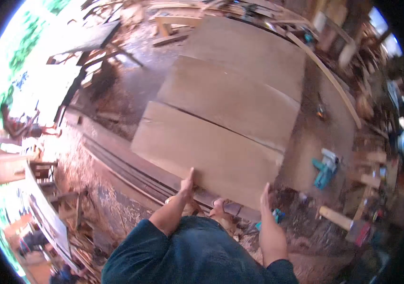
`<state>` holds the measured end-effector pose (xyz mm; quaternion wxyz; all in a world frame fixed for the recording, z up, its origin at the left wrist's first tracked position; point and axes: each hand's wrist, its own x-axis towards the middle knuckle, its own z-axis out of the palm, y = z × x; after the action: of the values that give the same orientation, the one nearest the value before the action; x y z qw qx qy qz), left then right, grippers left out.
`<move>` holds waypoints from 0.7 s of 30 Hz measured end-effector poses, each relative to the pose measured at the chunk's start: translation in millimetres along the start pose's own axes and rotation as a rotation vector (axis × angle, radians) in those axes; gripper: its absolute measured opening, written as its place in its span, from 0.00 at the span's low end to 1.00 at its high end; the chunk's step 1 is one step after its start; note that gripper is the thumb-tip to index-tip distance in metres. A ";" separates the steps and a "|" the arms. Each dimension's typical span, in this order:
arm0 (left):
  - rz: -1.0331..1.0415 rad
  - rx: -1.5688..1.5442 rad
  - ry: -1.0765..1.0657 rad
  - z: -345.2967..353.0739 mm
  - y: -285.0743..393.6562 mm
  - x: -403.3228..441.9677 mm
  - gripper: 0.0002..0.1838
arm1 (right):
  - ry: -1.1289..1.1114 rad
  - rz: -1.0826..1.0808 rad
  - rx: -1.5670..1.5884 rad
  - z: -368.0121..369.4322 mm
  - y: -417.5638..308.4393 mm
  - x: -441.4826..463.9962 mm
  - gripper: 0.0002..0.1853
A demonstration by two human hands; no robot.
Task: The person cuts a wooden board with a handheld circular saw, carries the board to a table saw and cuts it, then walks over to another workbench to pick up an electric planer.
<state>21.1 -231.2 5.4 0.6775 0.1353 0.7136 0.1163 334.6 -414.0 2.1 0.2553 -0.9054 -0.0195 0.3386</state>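
Woodworking shop: shavings (pixel 71 154) across the floor (pixel 142 83), teal power tool (pixel 324 176), broad panels (pixel 211 151).

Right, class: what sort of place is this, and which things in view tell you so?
Most likely a woodworking shop: large flat boards lie in front, a teal power tool sits to their right, and what look like wood shavings are strewn at left.

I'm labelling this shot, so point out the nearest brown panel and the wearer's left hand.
Nearest brown panel (pixel 211 154): head view, middle of its top face.
Left hand (pixel 187 183): head view, middle of the hand.
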 end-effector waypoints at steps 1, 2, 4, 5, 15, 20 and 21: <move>-0.020 -0.087 0.002 -1.6 4.2 14.7 0.40 | -0.011 0.011 -0.006 2.0 -4.8 -3.6 0.42; -0.045 -0.172 -0.002 0.2 5.8 31.4 0.39 | -0.022 0.021 -0.013 3.9 -10.1 -7.2 0.42; -0.013 -0.176 -0.113 1.7 11.2 22.7 0.37 | 0.081 -0.055 0.091 20.5 6.7 -4.6 0.39; 0.004 -0.212 -0.079 -1.0 -1.4 48.8 0.37 | 0.101 -0.075 0.141 21.2 8.0 -5.4 0.38; -0.005 -0.144 -0.086 13.1 -11.9 45.7 0.40 | 0.105 -0.026 0.147 15.1 23.1 20.8 0.39; -0.063 -0.178 -0.122 4.8 -19.2 64.4 0.39 | -0.064 0.116 0.149 9.8 37.4 23.0 0.42; -0.036 -0.192 -0.143 3.1 -21.1 64.7 0.40 | -0.101 0.185 0.132 10.2 43.4 23.2 0.43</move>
<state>20.5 -228.4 -62.6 0.7383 0.0648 0.6515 0.1620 340.2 -442.3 -39.1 0.2806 -0.8664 0.0738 0.4064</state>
